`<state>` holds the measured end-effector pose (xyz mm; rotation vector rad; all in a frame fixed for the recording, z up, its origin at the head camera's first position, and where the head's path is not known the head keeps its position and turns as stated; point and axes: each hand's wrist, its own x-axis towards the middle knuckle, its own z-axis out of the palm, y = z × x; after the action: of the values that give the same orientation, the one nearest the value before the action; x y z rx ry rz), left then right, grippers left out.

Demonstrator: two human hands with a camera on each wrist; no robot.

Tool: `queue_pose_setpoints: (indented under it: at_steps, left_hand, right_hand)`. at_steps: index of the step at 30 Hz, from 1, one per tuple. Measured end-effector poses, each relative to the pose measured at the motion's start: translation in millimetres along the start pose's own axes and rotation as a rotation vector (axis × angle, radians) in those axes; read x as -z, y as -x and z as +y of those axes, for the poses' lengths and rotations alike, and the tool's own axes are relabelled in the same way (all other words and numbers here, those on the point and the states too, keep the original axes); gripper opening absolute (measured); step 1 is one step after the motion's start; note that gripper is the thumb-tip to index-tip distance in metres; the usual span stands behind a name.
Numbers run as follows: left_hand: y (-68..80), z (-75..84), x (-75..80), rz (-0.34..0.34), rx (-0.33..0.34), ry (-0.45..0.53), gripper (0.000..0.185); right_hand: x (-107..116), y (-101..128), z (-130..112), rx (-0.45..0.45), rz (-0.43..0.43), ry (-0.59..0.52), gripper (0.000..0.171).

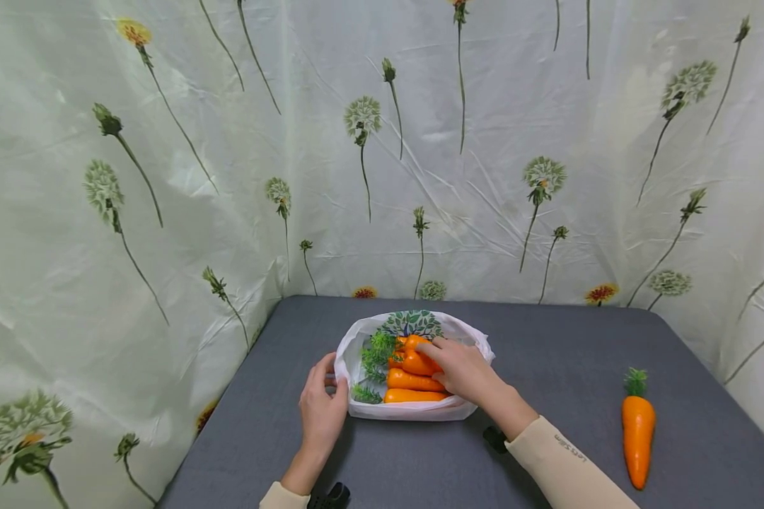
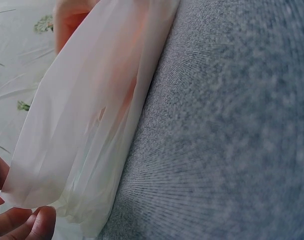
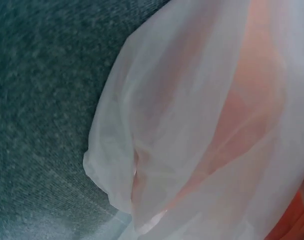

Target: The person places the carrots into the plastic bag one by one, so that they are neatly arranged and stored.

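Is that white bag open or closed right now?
Open: the white bag gapes, showing carrots; the left hand holds its rim, the right hand reaches inside.

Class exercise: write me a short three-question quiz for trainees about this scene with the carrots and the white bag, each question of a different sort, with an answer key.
1. True or false: the left hand holds the rim of the white bag.
2. Multiple choice: the right hand rests on A) the loose carrot B) the top carrot in the bag C) the bare table.
3. Fill in: the loose carrot lies on the table to the person's ____ of the bag.

Key: 1 true. 2 B. 3 right.
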<state>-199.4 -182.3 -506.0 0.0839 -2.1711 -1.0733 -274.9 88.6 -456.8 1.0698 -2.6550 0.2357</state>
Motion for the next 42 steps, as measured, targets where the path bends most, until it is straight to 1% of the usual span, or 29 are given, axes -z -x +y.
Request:
queue_pose_setpoints:
  at_steps: [5, 10, 16, 21, 26, 29, 32, 38, 42]
  left_hand:
    - [-0.6, 0.3, -0.6, 0.001, -0.005, 0.005, 0.045]
    - [-0.1, 1.1, -0.1, 0.0, 0.006, 0.007, 0.045]
    - [0.0, 2.3, 1.6, -0.009, 0.015, 0.01, 0.045]
    - [-0.5, 3.8, 2.8, -0.004, 0.0, 0.022, 0.044]
    - [-0.6, 2.7, 1.9, 0.001, -0.008, 0.019, 0.044]
    - [-1.0, 2.2, 0.8, -0.001, -0.011, 0.02, 0.044]
    - [-1.3, 2.8, 0.7, -0.002, -0.013, 0.021, 0.043]
    - [-0.9, 3.3, 1.2, 0.012, -0.024, 0.01, 0.044]
    - [-0.1, 2.1, 0.3, 0.005, -0.014, 0.011, 0.044]
  right_hand:
    - [-2, 0, 2, 0.0, 0.025, -0.003, 0.055]
    - [4, 2, 0, -0.035, 0.04, -0.03, 0.053]
    - [22, 9, -2, -0.108, 0.098, -0.086, 0.058]
    - [34, 20, 2, -0.186, 0.092, -0.123, 0.061]
    - [42, 35, 7, -0.236, 0.128, -0.127, 0.066]
    - [45, 47, 12, -0.26, 0.163, -0.136, 0.069]
    - [47, 60, 18, -0.297, 0.18, -0.139, 0.073]
    - [49, 85, 32, -0.373, 0.16, -0.139, 0.079]
    - [50, 103, 42, -0.412, 0.14, -0.13, 0.081]
